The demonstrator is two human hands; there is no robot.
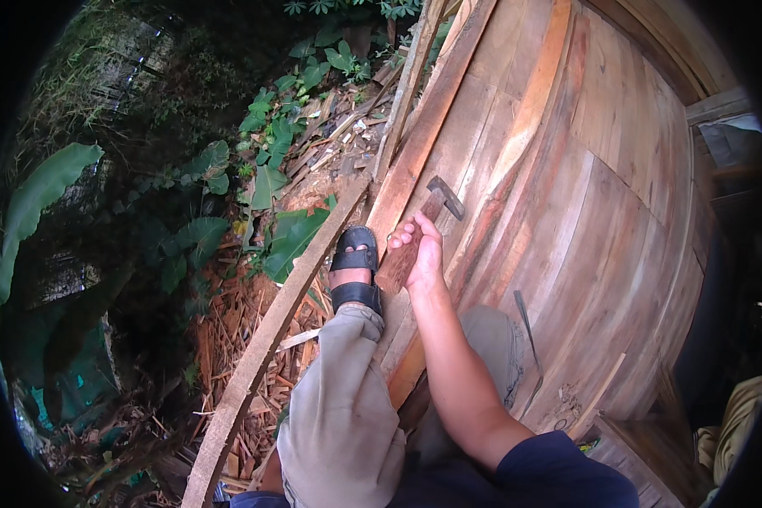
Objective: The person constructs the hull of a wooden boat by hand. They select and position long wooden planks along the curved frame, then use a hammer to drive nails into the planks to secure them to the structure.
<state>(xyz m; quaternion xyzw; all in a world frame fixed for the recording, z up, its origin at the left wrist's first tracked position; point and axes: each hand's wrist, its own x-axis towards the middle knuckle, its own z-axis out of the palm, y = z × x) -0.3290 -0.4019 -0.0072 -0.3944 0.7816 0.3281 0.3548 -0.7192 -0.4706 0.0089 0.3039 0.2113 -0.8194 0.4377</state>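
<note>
My right hand is closed round the thick wooden handle of a hammer. Its dark metal head points away from me, over curved wooden planking. Beside that hand, my foot in a black sandal rests at the edge of a long reddish beam. Only a sliver of my left arm shows behind my bent knee; the left hand is out of sight. A thin, dark, bent strip lies on the planks right of my right forearm.
A rough narrow timber slants along my left side. Beyond it, wood chips and offcuts cover the lower ground among green leafy plants. A raised wooden strip runs along the planking. Beige cloth hangs at the lower right.
</note>
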